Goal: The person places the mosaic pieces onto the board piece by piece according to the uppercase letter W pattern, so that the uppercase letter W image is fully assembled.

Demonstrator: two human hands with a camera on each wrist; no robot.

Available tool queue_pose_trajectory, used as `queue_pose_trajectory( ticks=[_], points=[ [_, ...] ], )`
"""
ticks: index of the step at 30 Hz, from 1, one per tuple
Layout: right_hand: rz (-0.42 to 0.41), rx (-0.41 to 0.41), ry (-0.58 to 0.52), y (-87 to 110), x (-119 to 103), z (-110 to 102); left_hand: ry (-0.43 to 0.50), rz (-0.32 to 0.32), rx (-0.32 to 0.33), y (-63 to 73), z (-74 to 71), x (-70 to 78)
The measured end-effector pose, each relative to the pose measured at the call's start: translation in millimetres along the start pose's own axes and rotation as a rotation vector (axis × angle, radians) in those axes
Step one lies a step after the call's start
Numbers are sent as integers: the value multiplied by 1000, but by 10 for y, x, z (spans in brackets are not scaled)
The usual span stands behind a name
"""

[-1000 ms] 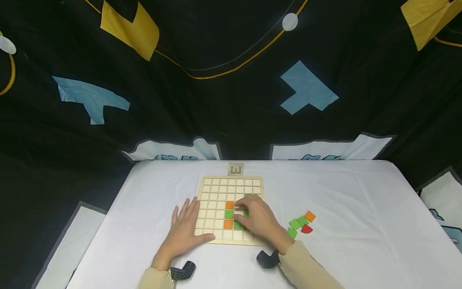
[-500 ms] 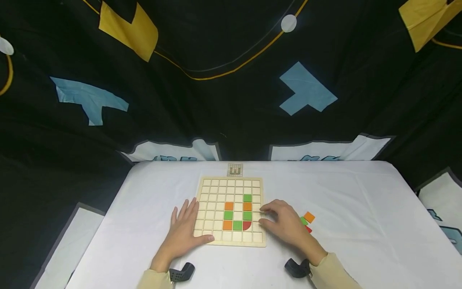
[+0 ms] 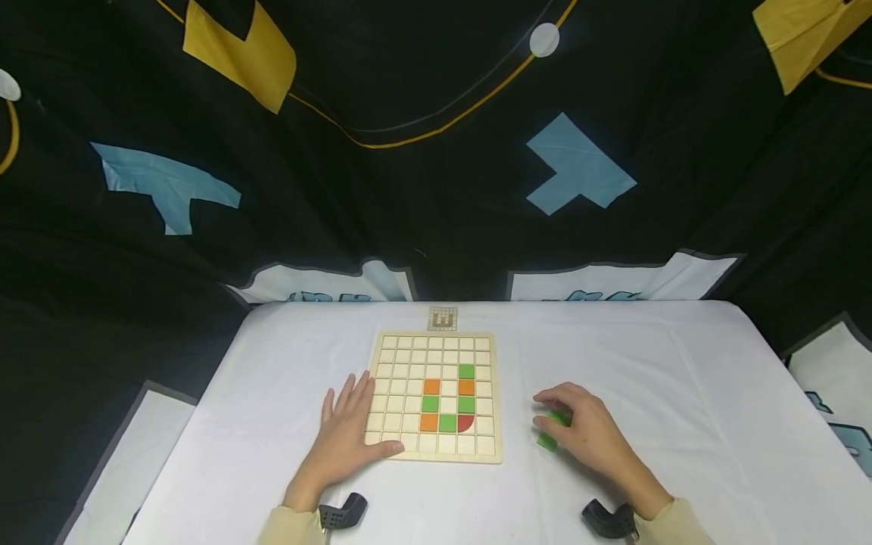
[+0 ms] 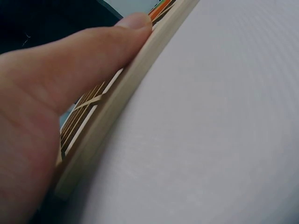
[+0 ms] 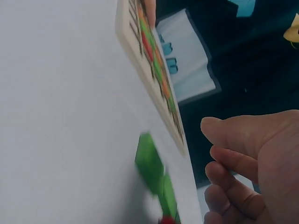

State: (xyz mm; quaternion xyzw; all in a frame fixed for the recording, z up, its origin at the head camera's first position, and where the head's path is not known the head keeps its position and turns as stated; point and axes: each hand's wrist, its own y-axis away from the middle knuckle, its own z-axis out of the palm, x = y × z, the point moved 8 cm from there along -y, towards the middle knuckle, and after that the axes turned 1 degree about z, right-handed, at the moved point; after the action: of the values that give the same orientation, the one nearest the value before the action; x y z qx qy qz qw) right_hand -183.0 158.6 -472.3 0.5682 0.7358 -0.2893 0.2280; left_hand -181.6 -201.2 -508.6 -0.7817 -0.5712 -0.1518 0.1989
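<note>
A wooden grid board (image 3: 395, 365) lies on the white table. Set into its cells are orange tiles (image 3: 432, 387), green tiles (image 3: 447, 423) and one red quarter-round tile (image 3: 465, 423). My left hand (image 3: 344, 439) rests at the board's left side, fingers spread, its thumb (image 4: 103, 44) laid over the near rim. Right of the board, my right hand (image 3: 594, 431) hovers with loosely bent fingers over a small group of loose green tiles (image 5: 149, 161). It partly covers them in the head view. A bit of red (image 5: 167, 220) shows beside them in the right wrist view.
A small pattern card (image 3: 443, 319) lies just beyond the board's far edge. Behind the table (image 3: 647, 363) hangs a black cloth (image 3: 381, 227) with blue and yellow shapes. Each wrist wears a dark camera mount (image 3: 344, 512).
My right hand has left the board and moved right to the loose tiles, uncovering the red quarter-round tile in its cell. My left hand has stayed at the board's side.
</note>
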Motion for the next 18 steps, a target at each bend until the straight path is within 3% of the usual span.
queue_pose_trajectory(
  ticks=[9, 18],
  points=[
    [-15, 42, 6, 151, 232, -211, -2, -5, -14, 3, -4, 8],
    [1, 46, 57, 203, 327, -255, -4, -7, -10, -2, -4, 3]
  ],
)
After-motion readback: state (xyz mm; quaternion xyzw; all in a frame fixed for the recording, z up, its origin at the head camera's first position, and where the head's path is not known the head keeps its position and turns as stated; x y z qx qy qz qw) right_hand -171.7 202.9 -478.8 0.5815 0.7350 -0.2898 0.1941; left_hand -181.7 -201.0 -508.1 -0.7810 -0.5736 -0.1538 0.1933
